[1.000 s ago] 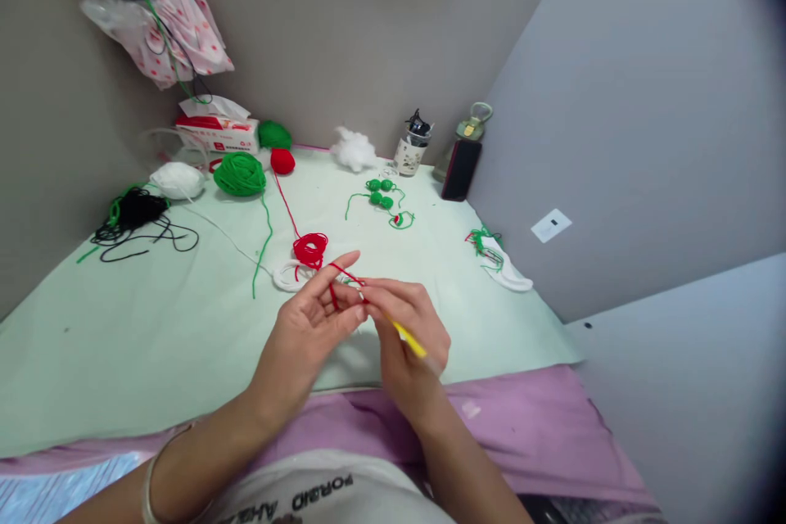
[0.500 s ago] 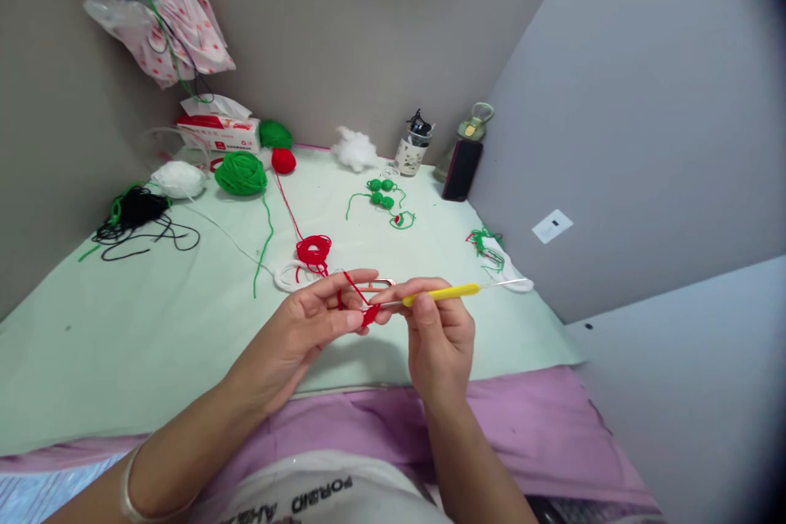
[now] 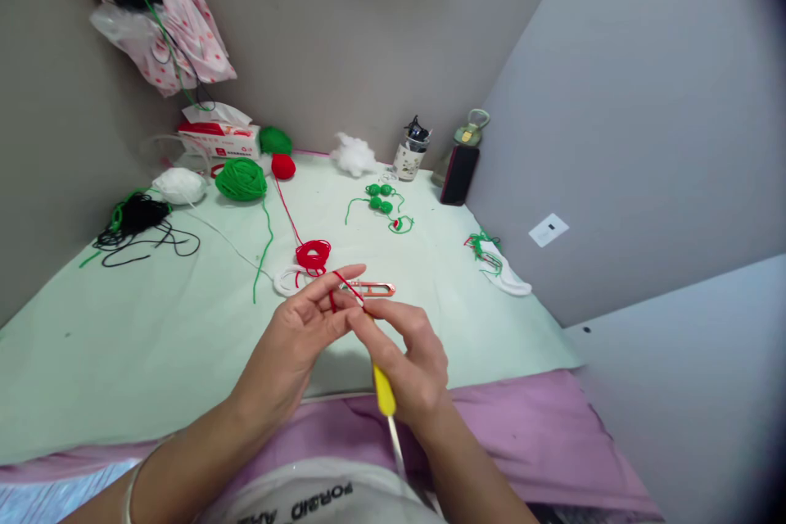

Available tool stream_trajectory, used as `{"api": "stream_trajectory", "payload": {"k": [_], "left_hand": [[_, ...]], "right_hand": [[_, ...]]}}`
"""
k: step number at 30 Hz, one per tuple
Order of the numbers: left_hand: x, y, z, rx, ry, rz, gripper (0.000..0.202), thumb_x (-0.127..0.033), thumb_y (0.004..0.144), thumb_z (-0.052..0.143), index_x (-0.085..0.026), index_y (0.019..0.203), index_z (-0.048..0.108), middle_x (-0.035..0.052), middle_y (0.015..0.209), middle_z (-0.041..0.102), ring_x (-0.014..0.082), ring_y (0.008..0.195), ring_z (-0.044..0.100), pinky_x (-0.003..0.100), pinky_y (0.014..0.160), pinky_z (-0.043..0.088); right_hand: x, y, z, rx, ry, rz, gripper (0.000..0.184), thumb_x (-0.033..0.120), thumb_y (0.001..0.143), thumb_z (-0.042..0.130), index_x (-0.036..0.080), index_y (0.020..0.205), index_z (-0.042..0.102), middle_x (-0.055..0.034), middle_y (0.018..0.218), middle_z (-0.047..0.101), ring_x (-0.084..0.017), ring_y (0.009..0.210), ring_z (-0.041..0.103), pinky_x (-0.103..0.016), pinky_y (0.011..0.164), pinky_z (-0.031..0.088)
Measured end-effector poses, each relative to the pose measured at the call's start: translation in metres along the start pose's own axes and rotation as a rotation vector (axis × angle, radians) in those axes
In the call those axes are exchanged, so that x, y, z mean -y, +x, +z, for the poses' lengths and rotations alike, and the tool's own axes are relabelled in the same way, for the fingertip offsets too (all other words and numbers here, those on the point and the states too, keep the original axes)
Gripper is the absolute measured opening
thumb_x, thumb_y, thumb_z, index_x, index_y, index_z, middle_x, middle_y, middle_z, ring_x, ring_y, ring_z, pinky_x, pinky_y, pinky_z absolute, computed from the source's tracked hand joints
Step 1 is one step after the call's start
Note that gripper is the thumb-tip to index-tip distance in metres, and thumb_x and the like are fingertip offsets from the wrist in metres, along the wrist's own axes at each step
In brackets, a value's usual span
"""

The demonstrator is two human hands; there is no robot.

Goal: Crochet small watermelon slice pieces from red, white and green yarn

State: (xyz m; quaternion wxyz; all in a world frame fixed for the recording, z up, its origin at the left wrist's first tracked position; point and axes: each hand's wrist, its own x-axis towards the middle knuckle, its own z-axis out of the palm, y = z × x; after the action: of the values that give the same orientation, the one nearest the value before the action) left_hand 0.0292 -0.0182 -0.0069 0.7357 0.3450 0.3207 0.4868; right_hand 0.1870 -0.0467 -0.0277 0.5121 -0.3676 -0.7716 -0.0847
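My left hand (image 3: 298, 332) is closed in a pinch at thumb and fingertips, with a strand of red yarn (image 3: 349, 286) running over its raised index finger. The small red crochet piece at those fingertips is almost wholly hidden now. My right hand (image 3: 408, 356) grips a crochet hook by its yellow handle (image 3: 385, 393). The hook's metal shaft points down toward my shirt, and its other end is covered by my fingers. Both hands' fingertips meet above the table. Just beyond them lie orange thread snips (image 3: 381, 289) and a loose coil of red yarn (image 3: 313, 256).
Green (image 3: 241, 179), red (image 3: 283, 167) and white (image 3: 179, 185) yarn balls sit back left near a tissue box (image 3: 224, 141). Black yarn (image 3: 132, 217) lies far left. Stuffing (image 3: 354, 155), green crocheted balls (image 3: 379, 205), a jar (image 3: 410, 158) and a phone (image 3: 459, 175) stand behind.
My right hand has turned the crochet hook from lying sideways to pointing down toward me, and its fingers have moved left onto the left fingertips. The red crochet piece has become hidden.
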Motion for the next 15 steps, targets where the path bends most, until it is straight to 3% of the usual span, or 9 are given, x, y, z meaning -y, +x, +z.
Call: {"api": "stream_trajectory", "payload": {"k": [2, 4, 6, 8, 12, 15], "left_hand": [[-0.001, 0.002, 0.000, 0.051, -0.100, -0.103, 0.035, -0.029, 0.080, 0.088, -0.025, 0.114, 0.082, 0.0006, 0.090, 0.075, 0.0130, 0.087, 0.068, 0.022, 0.083, 0.054], [-0.002, 0.004, -0.002, 0.069, -0.145, -0.177, 0.030, -0.027, 0.080, 0.088, -0.022, 0.109, 0.083, 0.0021, 0.094, 0.077, 0.0118, 0.084, 0.068, 0.022, 0.085, 0.056], [-0.004, 0.005, -0.002, 0.029, -0.129, -0.159, 0.029, -0.024, 0.079, 0.088, -0.022, 0.107, 0.083, 0.0013, 0.092, 0.077, 0.0103, 0.079, 0.068, 0.021, 0.084, 0.056], [-0.006, 0.004, 0.000, 0.003, -0.084, -0.093, 0.028, -0.024, 0.079, 0.088, -0.022, 0.107, 0.083, 0.0003, 0.090, 0.076, 0.0110, 0.079, 0.068, 0.021, 0.083, 0.056], [-0.006, 0.000, 0.006, 0.037, -0.004, -0.029, 0.025, -0.024, 0.081, 0.085, -0.024, 0.105, 0.084, 0.0019, 0.095, 0.077, 0.0157, 0.090, 0.068, 0.026, 0.088, 0.055], [-0.004, 0.001, 0.007, 0.001, 0.024, -0.017, 0.029, -0.026, 0.079, 0.087, -0.024, 0.108, 0.083, 0.0022, 0.095, 0.078, 0.0156, 0.088, 0.068, 0.028, 0.088, 0.053]], "right_hand": [[0.000, 0.000, 0.002, -0.035, 0.012, 0.039, 0.037, 0.010, 0.099, 0.059, 0.028, 0.129, 0.069, -0.0090, 0.116, 0.075, -0.022, 0.107, 0.074, -0.035, 0.087, 0.064], [-0.001, 0.003, 0.003, -0.133, 0.199, 0.183, 0.031, 0.011, 0.100, 0.056, 0.027, 0.123, 0.072, -0.0069, 0.107, 0.076, -0.020, 0.096, 0.074, -0.035, 0.082, 0.064], [-0.001, 0.007, 0.003, -0.216, 0.460, 0.364, 0.027, 0.014, 0.103, 0.053, 0.027, 0.113, 0.074, -0.0040, 0.097, 0.075, -0.016, 0.079, 0.071, -0.033, 0.071, 0.062], [-0.002, 0.012, 0.003, -0.238, 0.644, 0.497, 0.024, 0.018, 0.103, 0.054, 0.028, 0.105, 0.076, -0.0027, 0.094, 0.075, -0.015, 0.074, 0.069, -0.032, 0.066, 0.060], [-0.002, 0.015, 0.006, -0.152, 0.663, 0.509, 0.023, 0.018, 0.101, 0.059, 0.030, 0.107, 0.078, -0.0041, 0.103, 0.079, -0.021, 0.101, 0.073, -0.038, 0.085, 0.061], [-0.002, 0.010, 0.008, -0.146, 0.581, 0.460, 0.030, 0.013, 0.101, 0.058, 0.033, 0.113, 0.077, -0.0030, 0.103, 0.079, -0.020, 0.098, 0.074, -0.037, 0.082, 0.062]]}}
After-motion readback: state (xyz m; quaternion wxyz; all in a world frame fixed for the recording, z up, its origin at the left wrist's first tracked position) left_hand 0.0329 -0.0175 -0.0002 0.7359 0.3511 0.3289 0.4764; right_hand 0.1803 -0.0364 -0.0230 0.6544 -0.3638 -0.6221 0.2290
